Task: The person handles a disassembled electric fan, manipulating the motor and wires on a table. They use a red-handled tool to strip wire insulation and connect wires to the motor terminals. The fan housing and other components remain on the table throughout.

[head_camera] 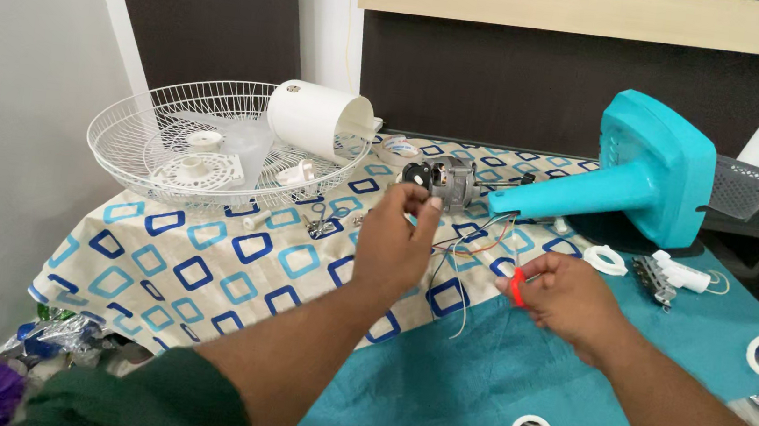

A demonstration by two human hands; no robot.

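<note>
Two hands on fan motor wiring

Patterned cloth-covered table (204,270) carries a white wire fan guard (217,144) at back left and a teal fan base (646,180) lying on its side at right. Small metal fan motor (444,180) sits between them, loose wires (465,250) trailing toward the person. Left hand (392,243) pinches near the motor, fingertips closed on something small, can't tell what. Right hand (568,299) grips a red-handled tool (518,286) just beside the wires.
</note>
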